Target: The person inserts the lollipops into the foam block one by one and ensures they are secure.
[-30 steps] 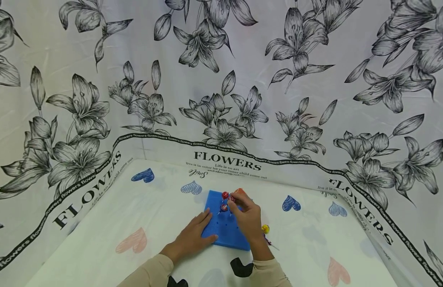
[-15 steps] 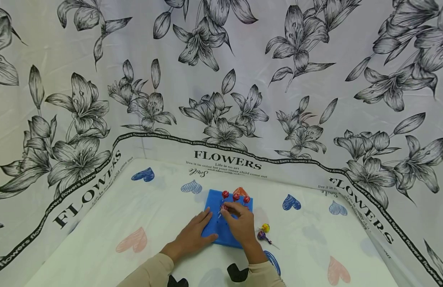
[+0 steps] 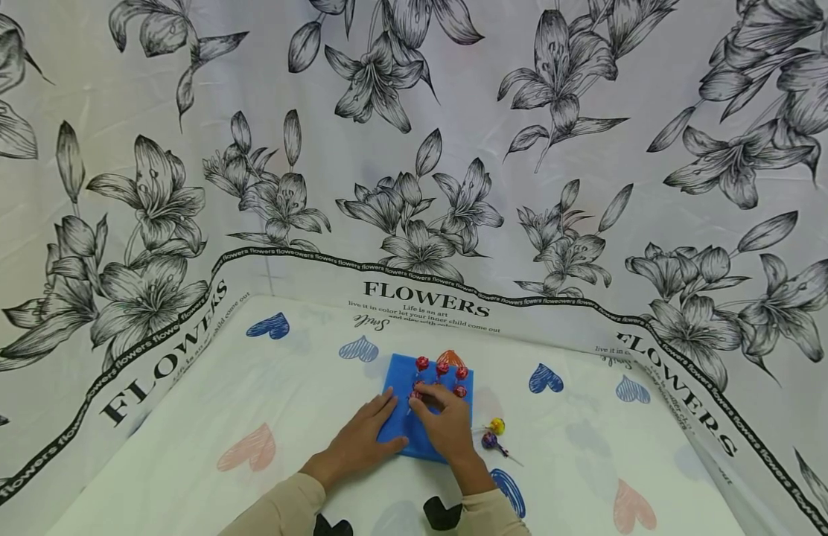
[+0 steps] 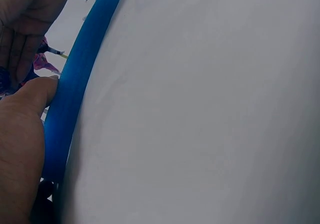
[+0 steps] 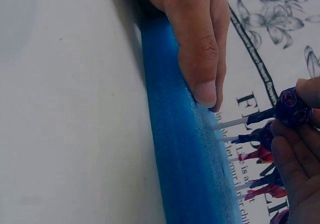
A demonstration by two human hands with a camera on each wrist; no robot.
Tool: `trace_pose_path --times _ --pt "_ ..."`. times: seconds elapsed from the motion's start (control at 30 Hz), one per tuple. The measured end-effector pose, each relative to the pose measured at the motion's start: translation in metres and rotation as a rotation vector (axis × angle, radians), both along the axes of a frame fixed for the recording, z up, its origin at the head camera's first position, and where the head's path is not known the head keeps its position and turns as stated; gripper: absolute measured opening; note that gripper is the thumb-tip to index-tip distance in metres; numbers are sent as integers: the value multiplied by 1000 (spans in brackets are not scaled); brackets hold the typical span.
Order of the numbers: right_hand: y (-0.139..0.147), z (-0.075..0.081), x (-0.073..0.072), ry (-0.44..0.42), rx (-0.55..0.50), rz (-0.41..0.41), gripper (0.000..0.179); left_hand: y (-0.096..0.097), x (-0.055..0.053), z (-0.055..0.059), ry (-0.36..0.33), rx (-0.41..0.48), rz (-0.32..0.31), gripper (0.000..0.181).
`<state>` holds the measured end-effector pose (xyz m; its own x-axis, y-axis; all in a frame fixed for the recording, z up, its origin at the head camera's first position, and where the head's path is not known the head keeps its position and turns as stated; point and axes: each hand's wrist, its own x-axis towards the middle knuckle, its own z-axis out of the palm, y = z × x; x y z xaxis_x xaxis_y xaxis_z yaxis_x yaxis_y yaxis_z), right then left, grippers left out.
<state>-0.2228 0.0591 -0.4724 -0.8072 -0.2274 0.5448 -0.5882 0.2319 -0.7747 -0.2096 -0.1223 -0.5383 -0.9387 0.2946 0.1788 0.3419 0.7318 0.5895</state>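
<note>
A blue foam block (image 3: 399, 366) lies on the table, with several red-wrapped lollipops (image 3: 442, 368) standing in it by their sticks. Pinched by its head in my right hand (image 3: 449, 428) is another wrapped lollipop (image 5: 292, 106), dark purple in the right wrist view, its stick meeting the foam's top face. Behind it in that view runs a row of other lollipops (image 5: 257, 134). My left hand (image 3: 360, 439) rests on the left edge of the block, fingers fairly straight and thumb (image 5: 204, 91) along the near side. My right fingers partly cover the held lollipop in the head view.
Right of the block lie a yellow lollipop (image 3: 497, 426) and a purple lollipop (image 3: 489, 441). The white tablecloth (image 3: 575, 476) has printed hearts. A flower-printed curtain (image 3: 414, 208) hangs behind and at both sides.
My right hand has moved from the back of the block towards me and slightly left, uncovering the lollipops in the back row. The left hand stays where it was.
</note>
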Motion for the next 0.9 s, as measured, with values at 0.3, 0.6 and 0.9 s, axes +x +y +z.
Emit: trace_pose_path --times 0.3,0.6,0.9 --pt "3 -33 -18 -25 29 12 23 0 -1 -2 12 0 -5 84" --pt "2 -34 -17 -15 84 12 27 0 0 0 9 17 4 83" --pt "7 -27 -15 -35 125 13 25 1 1 1 -28 0 15 82"
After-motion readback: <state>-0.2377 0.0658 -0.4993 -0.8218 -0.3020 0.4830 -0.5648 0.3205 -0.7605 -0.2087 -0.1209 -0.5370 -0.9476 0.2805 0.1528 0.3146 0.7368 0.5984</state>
